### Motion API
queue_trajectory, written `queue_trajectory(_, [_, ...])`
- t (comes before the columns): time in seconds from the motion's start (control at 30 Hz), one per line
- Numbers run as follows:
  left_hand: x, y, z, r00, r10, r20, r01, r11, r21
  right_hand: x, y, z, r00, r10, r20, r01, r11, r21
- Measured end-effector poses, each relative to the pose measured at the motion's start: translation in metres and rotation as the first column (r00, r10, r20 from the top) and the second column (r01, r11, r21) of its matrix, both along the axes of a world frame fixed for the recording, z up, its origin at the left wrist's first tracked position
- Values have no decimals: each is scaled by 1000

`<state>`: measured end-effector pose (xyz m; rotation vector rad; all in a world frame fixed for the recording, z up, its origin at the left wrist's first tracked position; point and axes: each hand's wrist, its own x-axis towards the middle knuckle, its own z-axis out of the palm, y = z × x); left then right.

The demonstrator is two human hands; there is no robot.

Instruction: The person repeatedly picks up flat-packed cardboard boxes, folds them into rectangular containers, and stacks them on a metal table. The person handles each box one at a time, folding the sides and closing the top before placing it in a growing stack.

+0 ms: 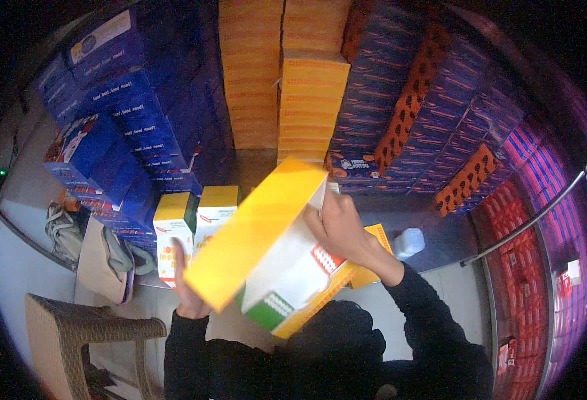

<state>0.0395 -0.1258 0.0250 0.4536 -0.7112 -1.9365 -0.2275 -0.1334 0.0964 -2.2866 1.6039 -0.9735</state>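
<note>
**Carton (257, 237) held aslant in front of the wearer**

The carton is tilted between the two hands, its plain yellow face turned up, and its white side, with green and red printed patches, toward the right; the right hand (339, 223) is clamped on its upper right edge, fingers curled and thumb against the white side; the left hand (190, 293) is at the lower left corner, one digit upright beside the yellow face, the rest hidden, so I cannot tell whether it grips or merely supports. To handle it well, I would spread the load across both palms, press on edges rather than mid-panel, where thin board could dent, and level the box before letting go.

The faces look smooth, flat and lightly glossy, the folds crisp; just beyond the left hand stand two upright white cartons (173, 243) with yellow tops; under the right forearm lies a yellow box (376, 263), near a rounded, pale container (409, 243); farther out rise squared orange-yellow stacks (312, 100) and dark blue boxes (123, 110); at lower left, a brown stool (97, 323) shows woven, ribbed texture.
</note>
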Motion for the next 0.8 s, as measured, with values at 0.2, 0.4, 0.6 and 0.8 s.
queue_trajectory(0.2, [-31, 7, -9, 347, 655, 671, -48, 727, -684, 12, 1, -11, 994, -109, -28, 101, 972, -211])
queue_trajectory(0.4, [-16, -7, -2, 324, 772, 547, -232, 626, -745, 20, 22, 8, 998, 57, 25, -55, 995, -82])
queue_trajectory(0.6, [-19, 7, 20, 498, 666, 556, -279, 730, -624, -7, 6, 31, 972, 141, 187, -169, 976, 140])
queue_trajectory(0.8, [-17, 12, 30, 404, 749, 525, -244, 642, -727, -40, -3, 21, 841, 266, 470, -379, 911, 162])
